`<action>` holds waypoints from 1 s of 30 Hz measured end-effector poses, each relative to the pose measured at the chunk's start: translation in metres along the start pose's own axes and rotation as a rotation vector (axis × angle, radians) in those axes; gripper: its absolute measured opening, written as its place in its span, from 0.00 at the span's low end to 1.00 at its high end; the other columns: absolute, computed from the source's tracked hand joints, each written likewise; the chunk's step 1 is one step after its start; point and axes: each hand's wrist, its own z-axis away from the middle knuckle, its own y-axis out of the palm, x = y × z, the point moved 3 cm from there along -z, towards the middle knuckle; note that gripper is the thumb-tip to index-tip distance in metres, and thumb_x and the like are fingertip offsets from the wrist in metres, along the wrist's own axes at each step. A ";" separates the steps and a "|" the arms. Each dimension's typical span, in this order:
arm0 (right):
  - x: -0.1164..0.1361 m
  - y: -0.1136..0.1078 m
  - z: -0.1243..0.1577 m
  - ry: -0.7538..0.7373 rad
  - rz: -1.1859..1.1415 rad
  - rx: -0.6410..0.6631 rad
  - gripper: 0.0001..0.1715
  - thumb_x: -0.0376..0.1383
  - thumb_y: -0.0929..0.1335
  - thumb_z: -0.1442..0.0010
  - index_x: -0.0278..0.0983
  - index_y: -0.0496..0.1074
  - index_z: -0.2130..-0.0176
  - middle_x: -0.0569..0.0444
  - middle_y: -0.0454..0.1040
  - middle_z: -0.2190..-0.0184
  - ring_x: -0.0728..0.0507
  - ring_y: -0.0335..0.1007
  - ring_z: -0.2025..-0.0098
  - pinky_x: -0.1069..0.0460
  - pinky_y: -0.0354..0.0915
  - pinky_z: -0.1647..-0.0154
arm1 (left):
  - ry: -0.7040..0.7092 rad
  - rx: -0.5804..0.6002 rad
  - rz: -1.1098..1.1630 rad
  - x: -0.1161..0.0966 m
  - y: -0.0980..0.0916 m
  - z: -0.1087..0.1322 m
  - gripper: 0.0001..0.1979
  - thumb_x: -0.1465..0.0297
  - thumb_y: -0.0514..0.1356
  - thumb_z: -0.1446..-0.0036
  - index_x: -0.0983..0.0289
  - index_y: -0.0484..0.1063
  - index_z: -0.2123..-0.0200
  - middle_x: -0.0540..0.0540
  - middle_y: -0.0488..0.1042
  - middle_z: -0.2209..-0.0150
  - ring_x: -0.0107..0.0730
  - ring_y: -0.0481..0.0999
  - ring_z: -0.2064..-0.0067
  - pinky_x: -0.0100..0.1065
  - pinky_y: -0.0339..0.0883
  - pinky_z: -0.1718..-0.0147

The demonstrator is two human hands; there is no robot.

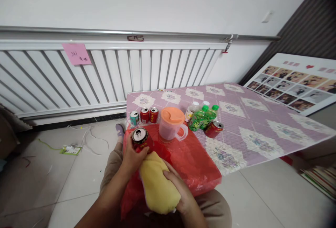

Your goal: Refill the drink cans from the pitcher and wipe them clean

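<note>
My left hand (133, 156) is wrapped round an opened drink can (141, 139), dark red and black with yellow lettering, its top tilted toward me. In my right hand (180, 187) is a yellow cloth (159, 184), bunched so that it hides part of the fingers. The cloth's upper end lies close to my left thumb and the can's lower side; whether it touches the can I cannot tell. Beneath both hands spreads a red plastic sheet (194, 161). A clear pitcher (168, 128) with an orange lid stands on it, just beyond the can.
Behind the can stand a teal can (134, 118) and two red cans (145, 115). Right of the pitcher are several bottles, including green ones (198, 118), and a tilted red can (214, 129). A purple flowered cloth (232, 109) covers the table. A white radiator (110, 70) lines the wall.
</note>
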 end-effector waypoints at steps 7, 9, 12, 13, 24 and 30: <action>0.049 -0.066 0.025 -0.150 0.548 -0.213 0.38 0.48 0.71 0.48 0.44 0.68 0.39 0.48 0.75 0.45 0.35 0.77 0.54 0.41 0.71 0.54 | -0.087 -0.009 0.088 0.006 -0.010 0.000 0.41 0.69 0.67 0.56 0.61 0.54 0.39 0.64 0.66 0.39 0.48 0.71 0.40 0.46 0.70 0.44; 0.061 -0.089 0.022 -0.352 0.832 -0.310 0.33 0.44 0.70 0.48 0.43 0.72 0.43 0.48 0.73 0.42 0.34 0.71 0.44 0.39 0.65 0.42 | -0.101 0.014 0.049 0.008 -0.010 0.002 0.39 0.69 0.67 0.56 0.62 0.56 0.40 0.63 0.69 0.42 0.47 0.73 0.42 0.47 0.70 0.44; 0.066 -0.113 0.012 -0.605 1.182 -0.432 0.29 0.39 0.68 0.47 0.41 0.74 0.45 0.45 0.70 0.41 0.34 0.65 0.39 0.37 0.59 0.36 | -0.075 0.044 -0.041 0.009 -0.007 0.005 0.37 0.69 0.68 0.56 0.62 0.59 0.42 0.61 0.72 0.46 0.46 0.75 0.45 0.49 0.68 0.42; 0.063 -0.117 0.007 -0.650 1.277 -0.462 0.30 0.37 0.67 0.47 0.40 0.73 0.45 0.44 0.69 0.41 0.34 0.65 0.39 0.37 0.60 0.36 | -0.059 0.060 -0.059 0.010 -0.005 0.006 0.37 0.69 0.68 0.56 0.62 0.60 0.43 0.60 0.72 0.46 0.46 0.75 0.45 0.50 0.67 0.42; 0.016 -0.100 -0.025 -0.424 1.718 -0.432 0.34 0.32 0.69 0.45 0.42 0.69 0.39 0.41 0.61 0.33 0.25 0.55 0.33 0.26 0.58 0.42 | 0.027 0.276 -0.056 0.015 0.024 0.024 0.36 0.75 0.64 0.57 0.63 0.61 0.42 0.60 0.72 0.44 0.46 0.72 0.41 0.50 0.63 0.38; 0.033 -0.078 -0.008 -0.660 1.287 -0.284 0.35 0.39 0.69 0.42 0.37 0.64 0.36 0.40 0.66 0.36 0.34 0.59 0.33 0.35 0.55 0.33 | 0.012 0.374 -0.015 0.010 0.041 0.034 0.38 0.76 0.63 0.60 0.63 0.61 0.42 0.62 0.70 0.42 0.49 0.70 0.39 0.52 0.61 0.37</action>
